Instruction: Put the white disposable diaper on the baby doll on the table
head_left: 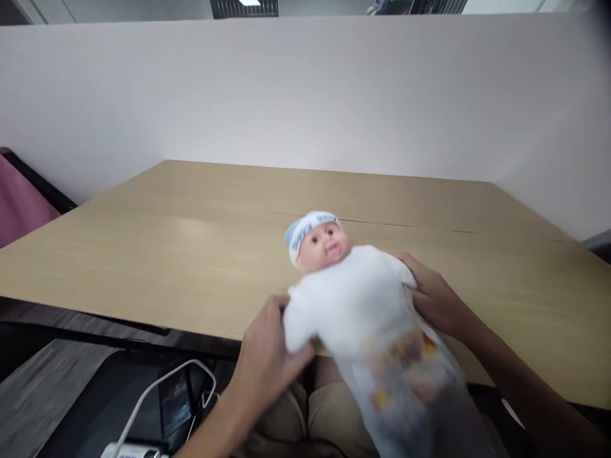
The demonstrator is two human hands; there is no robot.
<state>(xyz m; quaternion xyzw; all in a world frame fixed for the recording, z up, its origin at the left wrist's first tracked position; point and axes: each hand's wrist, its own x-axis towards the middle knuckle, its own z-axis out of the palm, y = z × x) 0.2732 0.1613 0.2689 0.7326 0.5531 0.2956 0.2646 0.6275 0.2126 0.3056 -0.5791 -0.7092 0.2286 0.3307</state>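
Note:
A baby doll [356,299] in a white short-sleeved top and a white-and-blue cap lies tilted on its back, over the front edge of the wooden table [200,254]. Its head points away from me, toward the upper left. My left hand [270,350] is closed on the sleeve at the doll's left-hand side in view. On the other side, my right hand [432,296] grips the opposite sleeve. Blurred, translucent material with orange and brown patches covers the doll's lower body; I cannot make out what it is.
A white partition [305,95] rises behind the table. To the lower left, a phone [175,401] and a white cable [143,397] lie on a black seat [95,407]. A pink chair back [23,200] stands at the far left.

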